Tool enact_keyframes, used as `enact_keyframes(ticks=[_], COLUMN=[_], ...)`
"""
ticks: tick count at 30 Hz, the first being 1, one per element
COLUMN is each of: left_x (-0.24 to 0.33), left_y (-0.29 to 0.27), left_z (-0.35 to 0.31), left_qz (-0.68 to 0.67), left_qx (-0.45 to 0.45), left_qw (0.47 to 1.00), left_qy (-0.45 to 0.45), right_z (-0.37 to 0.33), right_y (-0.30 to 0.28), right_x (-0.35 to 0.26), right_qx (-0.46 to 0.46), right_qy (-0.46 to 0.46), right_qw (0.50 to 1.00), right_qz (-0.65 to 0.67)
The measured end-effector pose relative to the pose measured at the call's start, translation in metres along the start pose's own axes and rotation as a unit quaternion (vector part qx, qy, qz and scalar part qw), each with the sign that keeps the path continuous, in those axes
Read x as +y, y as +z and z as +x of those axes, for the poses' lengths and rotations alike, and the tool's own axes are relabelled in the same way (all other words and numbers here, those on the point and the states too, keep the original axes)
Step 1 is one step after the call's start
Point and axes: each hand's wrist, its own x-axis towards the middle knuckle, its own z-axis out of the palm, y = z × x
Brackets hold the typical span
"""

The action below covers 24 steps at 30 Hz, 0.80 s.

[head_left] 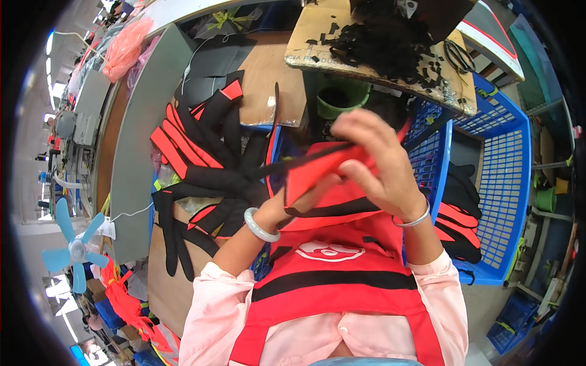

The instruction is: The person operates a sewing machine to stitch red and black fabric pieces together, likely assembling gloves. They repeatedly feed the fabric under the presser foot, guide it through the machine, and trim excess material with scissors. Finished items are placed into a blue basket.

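Your left hand [312, 197] grips the red-and-black cloth [308, 175] above your apron [332, 269] — your right hand [384, 161], blurred, curls beside it — whether it pinches anything, I cannot tell.

Bright indoor light, glaring strip lights [49, 66] at left, slightly blurred hands [386, 171], fisheye curvature, blackened edges.

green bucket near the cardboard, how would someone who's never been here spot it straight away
At the top of the view, find the cardboard sheet heaped with black scraps. Under its front edge, just above the right hand in the picture, is the green bucket. Its round rim and dark inside set it apart from the square blue crate further right.
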Motion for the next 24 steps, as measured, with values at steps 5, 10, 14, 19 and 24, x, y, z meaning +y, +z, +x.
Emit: enact_keyframes(ticks=[5,10,14,19,24], left_x=[-0.001,-0.006,0.027,0.015,0.008], left_y=[-0.001,-0.037,-0.015,-0.004,0.001], left_z=[0.022,0.067,0.135,0.188,0.206], left_qz=[-0.023,-0.249,-0.277,-0.266,-0.277], left_qx=[-0.14,0.003,0.05,-0.002,-0.03], left_qw=[0.99,0.957,0.948,0.949,0.94], left_qy=[0.0,-0.146,-0.149,-0.167,-0.197], right_z=[-0.01,-0.005,0.011,0.027,0.036], right_y=[-0.033,-0.089,-0.1,-0.109,-0.121], right_x=[-0.023,-0.001,0.028,0.057,0.08], right_qx=[0.027,0.088,0.097,0.061,0.046], right_qy=[0.079,0.193,0.151,0.193,0.199], right_qw=[0.995,0.968,0.979,0.972,0.972], right_qz=[-0.057,-0.138,-0.094,-0.118,-0.119])
